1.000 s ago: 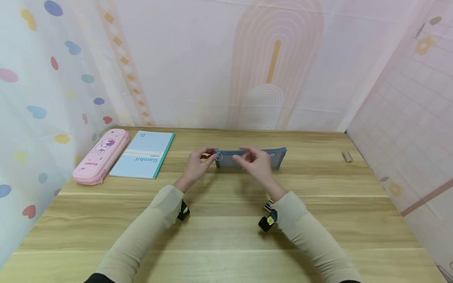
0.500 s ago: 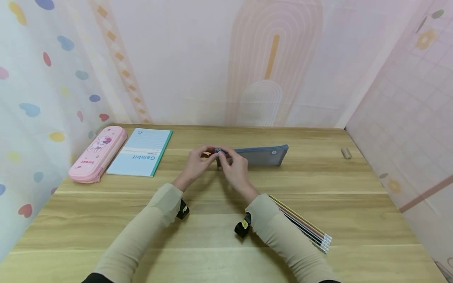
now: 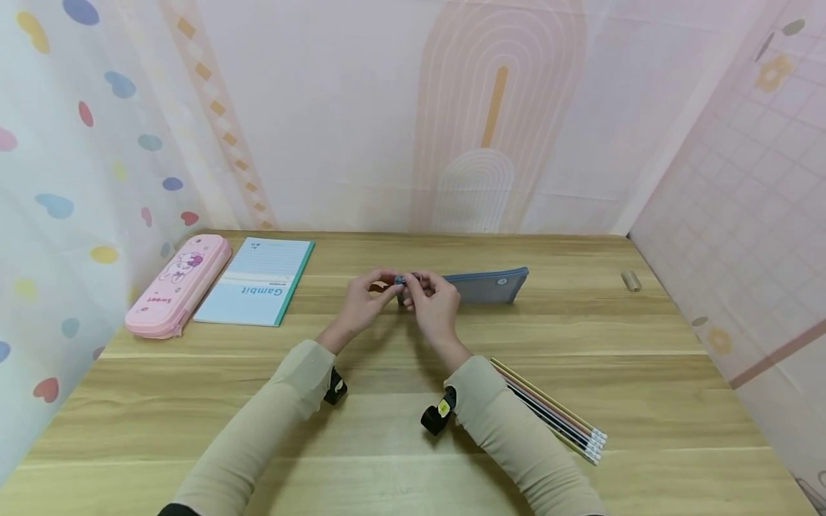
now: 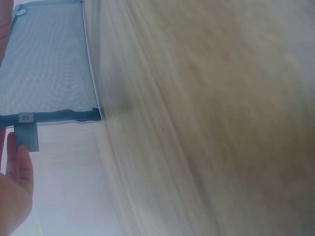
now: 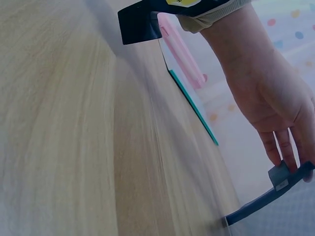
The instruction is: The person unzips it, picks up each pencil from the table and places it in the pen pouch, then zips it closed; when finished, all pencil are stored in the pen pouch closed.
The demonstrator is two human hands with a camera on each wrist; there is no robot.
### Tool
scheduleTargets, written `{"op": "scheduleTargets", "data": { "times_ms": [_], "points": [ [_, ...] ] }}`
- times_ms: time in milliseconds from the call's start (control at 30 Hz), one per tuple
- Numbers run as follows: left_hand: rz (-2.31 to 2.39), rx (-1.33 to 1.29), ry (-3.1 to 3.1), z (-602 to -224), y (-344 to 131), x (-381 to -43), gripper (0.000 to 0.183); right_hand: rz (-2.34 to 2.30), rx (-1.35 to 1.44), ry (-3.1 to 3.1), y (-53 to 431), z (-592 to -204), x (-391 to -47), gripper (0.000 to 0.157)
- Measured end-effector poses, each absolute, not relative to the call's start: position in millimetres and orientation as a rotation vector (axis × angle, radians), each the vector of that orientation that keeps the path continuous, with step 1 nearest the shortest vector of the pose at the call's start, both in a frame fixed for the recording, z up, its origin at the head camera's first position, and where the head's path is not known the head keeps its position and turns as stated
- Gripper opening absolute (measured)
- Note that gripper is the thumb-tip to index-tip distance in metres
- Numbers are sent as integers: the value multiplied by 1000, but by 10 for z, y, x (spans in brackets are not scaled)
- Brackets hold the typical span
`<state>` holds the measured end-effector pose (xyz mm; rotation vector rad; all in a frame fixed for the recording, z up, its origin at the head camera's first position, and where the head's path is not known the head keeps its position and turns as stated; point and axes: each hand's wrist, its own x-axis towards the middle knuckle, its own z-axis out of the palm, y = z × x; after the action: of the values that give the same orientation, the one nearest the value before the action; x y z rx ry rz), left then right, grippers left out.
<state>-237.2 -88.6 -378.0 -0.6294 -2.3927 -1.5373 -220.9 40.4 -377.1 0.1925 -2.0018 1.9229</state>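
Note:
A blue-grey mesh zipper pouch (image 3: pixel 490 288) stands upright on its long edge near the middle of the table. My left hand (image 3: pixel 361 301) pinches its left end between thumb and fingers. Right beside it, my right hand (image 3: pixel 435 304) pinches at the zipper end along the top edge, the fingers covering the zipper pull. A small fabric tag (image 4: pixel 26 136) sticks out from the pouch's end in the left wrist view, with left fingers (image 4: pixel 24 164) against it. The right wrist view shows the left hand above the same edge of the pouch.
Several pencils (image 3: pixel 548 412) lie side by side to the right, partly under my right forearm. At the left are a pink pencil case (image 3: pixel 177 287) and a light blue notebook (image 3: pixel 254 281). A small tan cylinder (image 3: pixel 631 281) sits far right. Curtains border the table.
My right hand has moved left from over the pouch's middle to its left end, and has shifted slightly right since. The pencils have come into view. The left hand keeps its hold.

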Motion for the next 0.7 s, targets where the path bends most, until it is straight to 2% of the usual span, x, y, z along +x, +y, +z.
{"op": "scheduleTargets", "data": {
  "times_ms": [367,700],
  "points": [
    [-1518,-662,-2419,-3797,-892,-2374,19,1794,291,-2017,444,-3706,-2128,21],
    [-1508,-675,-2430,-4083,-963,-2592,21,1715,397,-2032,490,-3836,-2199,21]
  ]
}}
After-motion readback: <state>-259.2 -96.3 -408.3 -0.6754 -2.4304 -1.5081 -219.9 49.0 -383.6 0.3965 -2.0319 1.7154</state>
